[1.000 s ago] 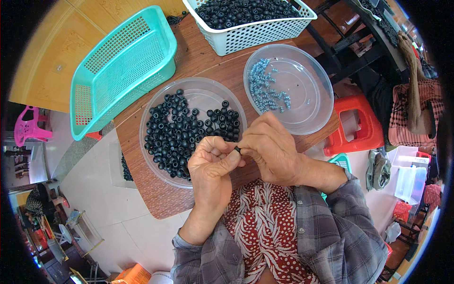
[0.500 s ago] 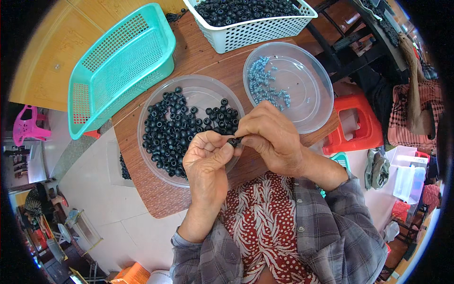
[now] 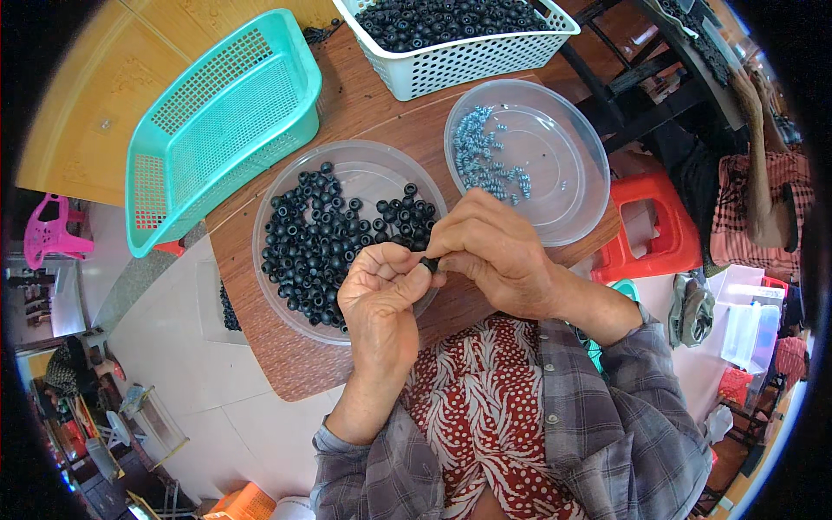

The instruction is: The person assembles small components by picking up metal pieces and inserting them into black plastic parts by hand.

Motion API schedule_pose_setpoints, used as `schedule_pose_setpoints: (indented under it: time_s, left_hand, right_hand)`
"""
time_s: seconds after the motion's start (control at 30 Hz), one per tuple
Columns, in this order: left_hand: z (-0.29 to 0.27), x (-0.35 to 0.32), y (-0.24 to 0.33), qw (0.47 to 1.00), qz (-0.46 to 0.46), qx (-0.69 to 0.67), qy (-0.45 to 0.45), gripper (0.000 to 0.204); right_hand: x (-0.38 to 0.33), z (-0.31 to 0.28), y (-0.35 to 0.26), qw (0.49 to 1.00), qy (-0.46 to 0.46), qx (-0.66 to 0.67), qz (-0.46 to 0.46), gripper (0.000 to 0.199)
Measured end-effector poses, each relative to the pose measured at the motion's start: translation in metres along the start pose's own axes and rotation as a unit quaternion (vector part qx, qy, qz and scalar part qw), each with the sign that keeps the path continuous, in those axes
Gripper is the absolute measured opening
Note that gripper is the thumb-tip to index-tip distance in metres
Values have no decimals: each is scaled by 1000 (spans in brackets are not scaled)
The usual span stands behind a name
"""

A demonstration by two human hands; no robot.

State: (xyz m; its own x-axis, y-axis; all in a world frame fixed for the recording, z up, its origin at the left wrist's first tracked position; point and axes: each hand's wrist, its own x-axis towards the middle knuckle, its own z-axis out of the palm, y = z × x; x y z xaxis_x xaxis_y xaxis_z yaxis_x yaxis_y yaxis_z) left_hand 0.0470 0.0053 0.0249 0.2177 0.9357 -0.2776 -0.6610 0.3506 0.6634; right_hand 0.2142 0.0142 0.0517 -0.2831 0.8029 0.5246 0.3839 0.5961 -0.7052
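My left hand pinches a small round black part between thumb and fingertips, above the near rim of a clear round tub. My right hand is closed too, with thumb and forefinger pressed together against the same part. Whether a smaller piece sits in the right fingertips is hidden. Many loose black parts, round with a hole, lie in the tub. Just beyond my right hand, a clear round dish holds a heap of small metal coil springs.
A white perforated basket full of black parts stands at the far edge of the brown table. An unfilled turquoise basket leans at the far left. To the right are a red stool and another person's arm.
The black part has turned slightly between my fingertips, and its holed face shows less now. Both hands stay at nearly the same place.
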Motion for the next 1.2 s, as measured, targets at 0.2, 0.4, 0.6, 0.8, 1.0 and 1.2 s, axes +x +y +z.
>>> schedule_pose_setpoints:
  time_s: [0.2, 0.4, 0.6, 0.8, 1.0, 1.2]
  left_hand:
    - [2, -1, -3, 1000, 25, -1, -1, 21]
    - [4, -2, -5, 998, 52, 23, 7, 21]
    - [6, -3, -3, 998, 64, 9, 8, 20]
    - [2, -2, -3, 998, 41, -16, 41, 23]
    - [0, -5, -4, 998, 18, -49, 38, 25]
    - [1, -6, -6, 998, 7, -52, 44, 25]
  right_hand:
    - [-1, 0, 3, 1000, 6, 17, 11, 23]
    - [-2, 2, -1, 998, 7, -63, -27, 22]
    - [-2, 8, 1, 999, 41, -13, 24, 20]
    - [-7, 22, -4, 993, 85, -74, -19, 25]
    - [-15, 33, 3, 972, 123, -167, -109, 37]
    - [-18, 35, 9, 968, 131, -164, -135, 38]
